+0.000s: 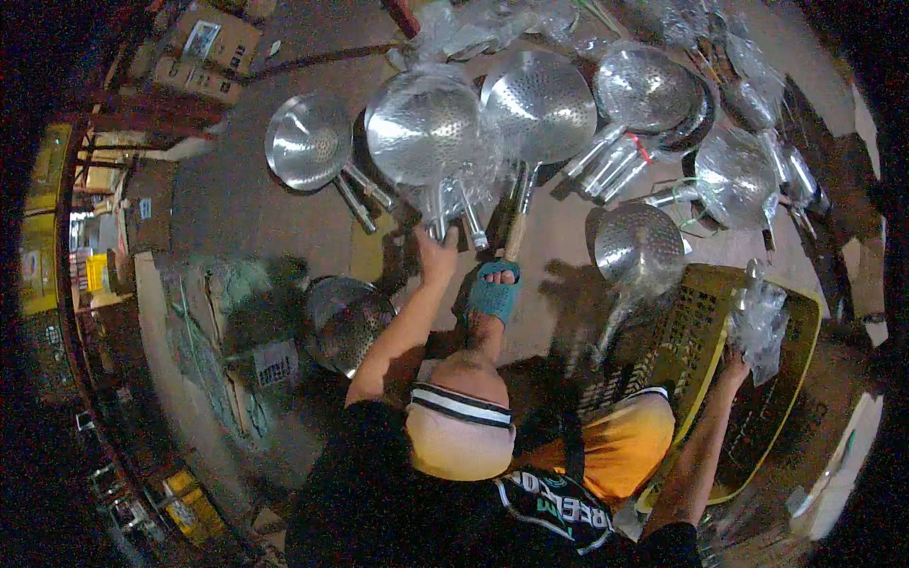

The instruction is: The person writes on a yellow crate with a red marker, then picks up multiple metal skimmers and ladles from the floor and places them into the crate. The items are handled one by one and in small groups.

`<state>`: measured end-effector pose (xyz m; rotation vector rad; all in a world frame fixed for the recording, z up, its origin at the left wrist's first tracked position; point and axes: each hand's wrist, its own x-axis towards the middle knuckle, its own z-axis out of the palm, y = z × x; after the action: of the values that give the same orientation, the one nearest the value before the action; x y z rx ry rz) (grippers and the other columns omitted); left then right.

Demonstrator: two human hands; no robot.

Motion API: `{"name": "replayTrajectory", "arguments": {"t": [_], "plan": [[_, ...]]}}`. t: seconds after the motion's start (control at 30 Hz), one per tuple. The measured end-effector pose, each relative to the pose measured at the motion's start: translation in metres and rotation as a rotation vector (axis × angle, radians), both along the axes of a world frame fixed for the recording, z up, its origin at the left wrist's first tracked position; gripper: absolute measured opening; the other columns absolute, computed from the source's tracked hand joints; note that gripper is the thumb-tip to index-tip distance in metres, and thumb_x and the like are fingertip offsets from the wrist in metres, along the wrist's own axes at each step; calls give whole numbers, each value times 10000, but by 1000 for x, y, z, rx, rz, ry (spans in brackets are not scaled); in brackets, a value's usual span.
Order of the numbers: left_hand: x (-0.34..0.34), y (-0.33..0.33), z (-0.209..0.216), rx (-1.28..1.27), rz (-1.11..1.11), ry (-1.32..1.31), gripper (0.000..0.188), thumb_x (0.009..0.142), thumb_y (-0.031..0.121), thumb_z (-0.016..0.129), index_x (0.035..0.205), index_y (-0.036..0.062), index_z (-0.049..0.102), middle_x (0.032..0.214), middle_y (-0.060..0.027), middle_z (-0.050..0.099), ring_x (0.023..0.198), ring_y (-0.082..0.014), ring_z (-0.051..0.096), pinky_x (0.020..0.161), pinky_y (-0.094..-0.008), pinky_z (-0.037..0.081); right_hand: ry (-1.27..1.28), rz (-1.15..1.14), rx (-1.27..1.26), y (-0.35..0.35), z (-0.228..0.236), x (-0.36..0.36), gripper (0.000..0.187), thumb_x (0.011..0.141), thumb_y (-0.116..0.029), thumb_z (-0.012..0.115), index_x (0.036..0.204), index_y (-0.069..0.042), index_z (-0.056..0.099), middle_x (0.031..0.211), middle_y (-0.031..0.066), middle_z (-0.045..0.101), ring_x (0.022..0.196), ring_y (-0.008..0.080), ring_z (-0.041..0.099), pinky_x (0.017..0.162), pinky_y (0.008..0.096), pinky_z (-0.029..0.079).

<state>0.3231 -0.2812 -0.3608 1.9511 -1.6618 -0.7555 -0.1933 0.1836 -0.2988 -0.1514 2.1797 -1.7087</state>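
My left hand is closed round the handle end of a large plastic-wrapped perforated strainer ladle, which lies on the floor with its bowl away from me. Over the yellow plastic basket, at right, my right hand grips a clear-plastic-wrapped item; a shiny shaft shows at its top, but the rest is hidden. Beside the left-hand ladle lies another big strainer ladle with a wooden-ended handle, reaching close to my foot in a teal sandal.
More strainer ladles lie around: a shiny one at far left, stacked ones at far right, a smaller one near the basket, and a dark bowl by my left arm. Cardboard boxes and shelving stand left.
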Motion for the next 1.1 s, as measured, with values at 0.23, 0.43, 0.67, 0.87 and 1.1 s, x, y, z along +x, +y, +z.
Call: {"name": "replayTrajectory", "arguments": {"t": [0.23,0.43,0.67,0.87,1.1], "plan": [[21,23,131,-134,-195,361,739,849,263,750,1384,6,309,1244,-188,531,1054,-260,577,827,-361,510,213,-73,257,-11,-13,10,557,941,-384,600,1299,38,540,1259,127,594,1075,246,572,951,369,443],[-14,31,307,302,-400,652,647,822,119,724,1352,47,360,1009,-179,643,684,-178,634,563,-288,536,428,-141,204,-47,-5,11,491,918,-280,592,1313,6,528,1266,128,585,1110,247,548,988,367,431],[-137,66,405,701,-935,606,841,662,233,869,1339,-44,452,1036,-168,665,797,-222,672,637,-321,568,-129,-316,-123,-59,63,36,593,900,-405,510,1379,-56,492,1385,122,510,1262,263,458,1060,388,341],[-243,106,412,772,-1719,219,644,807,291,786,1304,-30,531,1093,-94,649,998,-164,592,893,-313,483,-575,-514,-502,-29,101,39,729,906,-589,445,1446,-99,417,1424,142,475,1287,366,448,1050,539,365],[-312,143,375,956,-1909,-154,611,879,363,709,1306,-38,533,1091,-104,652,985,-159,578,860,-301,469,-663,-580,-1004,9,61,35,786,892,-664,420,1444,-104,417,1424,136,477,1279,385,450,1037,578,364]]}}
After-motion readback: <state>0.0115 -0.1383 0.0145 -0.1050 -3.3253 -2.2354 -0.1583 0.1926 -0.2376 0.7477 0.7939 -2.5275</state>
